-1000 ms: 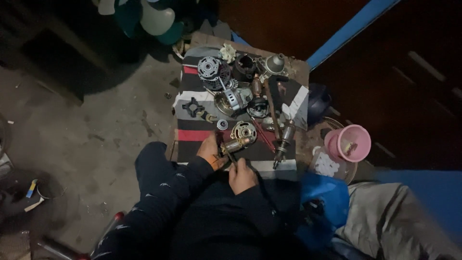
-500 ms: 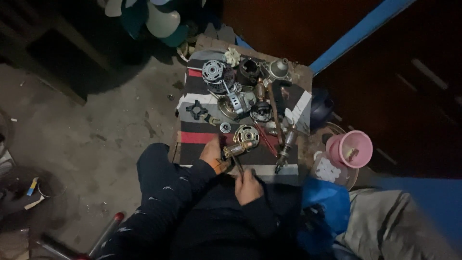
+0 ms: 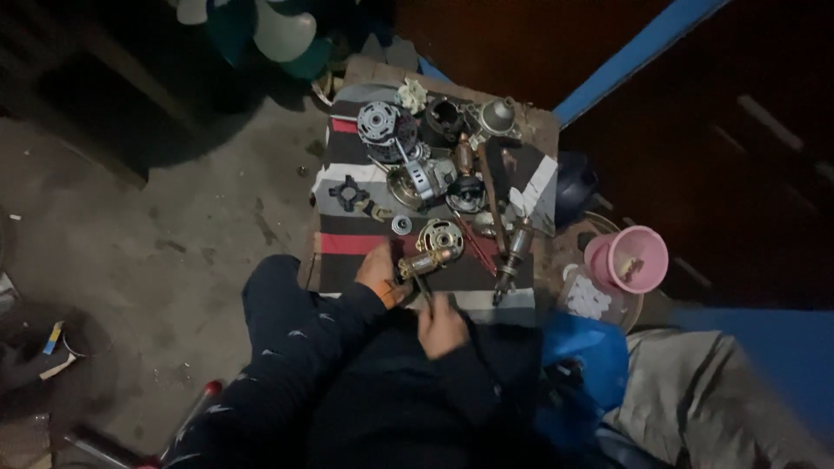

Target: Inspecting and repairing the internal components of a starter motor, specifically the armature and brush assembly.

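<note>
Head view: left hand (image 3: 380, 271) grips small motor part (image 3: 425, 261) on bench (image 3: 347, 247) (near edge); right hand (image 3: 441, 326) grasps thin tool (image 3: 422, 285); best brace part steady, press gently

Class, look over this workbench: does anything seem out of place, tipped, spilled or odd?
Nothing looks spilled. Motor parts lie scattered loosely over the striped cloth, and the pink cup sits off the board's right edge. The left hand holds a small metal part; the right hand works a thin tool.

Dim light, stained grey concrete floor (image 3: 174, 226), dark red-brown wall (image 3: 521, 43), slanted blue beam (image 3: 643, 52)
</note>
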